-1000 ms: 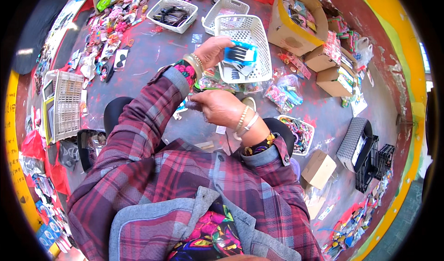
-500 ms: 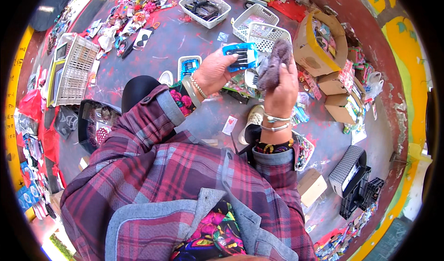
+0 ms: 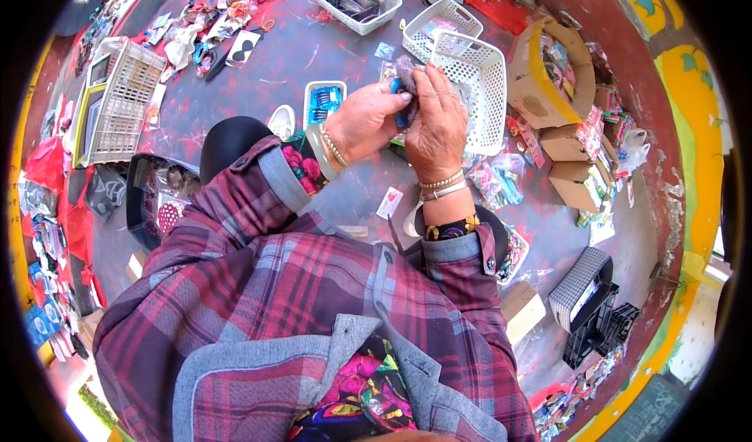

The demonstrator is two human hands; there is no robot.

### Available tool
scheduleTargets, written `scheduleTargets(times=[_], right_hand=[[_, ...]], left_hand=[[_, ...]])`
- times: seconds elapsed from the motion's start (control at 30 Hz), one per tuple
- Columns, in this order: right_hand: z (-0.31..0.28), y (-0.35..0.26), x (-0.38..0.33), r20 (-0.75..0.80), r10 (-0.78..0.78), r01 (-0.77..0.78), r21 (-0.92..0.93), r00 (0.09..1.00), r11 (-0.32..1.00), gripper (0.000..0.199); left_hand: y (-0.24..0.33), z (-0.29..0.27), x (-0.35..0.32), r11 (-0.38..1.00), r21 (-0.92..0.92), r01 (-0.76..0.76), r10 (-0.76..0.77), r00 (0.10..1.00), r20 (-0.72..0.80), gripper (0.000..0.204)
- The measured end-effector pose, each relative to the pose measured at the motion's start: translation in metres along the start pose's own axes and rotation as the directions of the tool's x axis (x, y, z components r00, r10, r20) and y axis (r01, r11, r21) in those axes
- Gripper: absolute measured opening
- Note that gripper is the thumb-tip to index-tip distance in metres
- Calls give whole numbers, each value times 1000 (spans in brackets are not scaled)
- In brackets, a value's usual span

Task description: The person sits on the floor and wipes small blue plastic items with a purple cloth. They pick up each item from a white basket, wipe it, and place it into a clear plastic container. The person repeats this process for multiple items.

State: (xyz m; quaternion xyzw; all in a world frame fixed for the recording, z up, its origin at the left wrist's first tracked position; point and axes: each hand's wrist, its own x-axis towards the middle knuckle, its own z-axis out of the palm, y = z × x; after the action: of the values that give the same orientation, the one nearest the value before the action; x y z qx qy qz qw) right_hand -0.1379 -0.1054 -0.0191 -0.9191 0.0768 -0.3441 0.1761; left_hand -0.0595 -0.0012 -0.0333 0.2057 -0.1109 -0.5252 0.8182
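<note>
My left hand [image 3: 364, 119] grips a blue flat pack [image 3: 397, 89], thumb on top; the pack is tilted nearly edge-on and mostly hidden. Pressed against its far side is a greyish-purple cloth [image 3: 405, 69], held under the fingers of my right hand [image 3: 437, 124]. Both hands meet in front of my chest, above the floor. Just left of them, a small white basket [image 3: 309, 103] contains similar blue packs [image 3: 323, 105]. Close by on the right stands a larger white perforated basket [image 3: 493, 101].
More white baskets [image 3: 377, 23] stand farther off. Cardboard boxes [image 3: 540, 89] line the right side. A crate [image 3: 125, 97] and a black tub [image 3: 139, 216] are at left. Scattered small goods [image 3: 235, 7] cover the far left floor. A card [image 3: 389, 202] lies near my feet.
My right hand has moved left and brought the cloth onto the blue pack. The pack has turned from face-up to nearly edge-on.
</note>
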Motion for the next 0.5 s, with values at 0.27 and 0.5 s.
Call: scheduleTargets(times=[0.27,0.5], right_hand=[[6,39,-10,4,409,-409,-10,913,913,34],[-8,5,2,-212,-5,25,88,977,996,31]], left_hand=[[27,7,-4,999,47,-28,34,991,-130,29],[20,-7,-2,999,19,-50,51,996,-78,33]])
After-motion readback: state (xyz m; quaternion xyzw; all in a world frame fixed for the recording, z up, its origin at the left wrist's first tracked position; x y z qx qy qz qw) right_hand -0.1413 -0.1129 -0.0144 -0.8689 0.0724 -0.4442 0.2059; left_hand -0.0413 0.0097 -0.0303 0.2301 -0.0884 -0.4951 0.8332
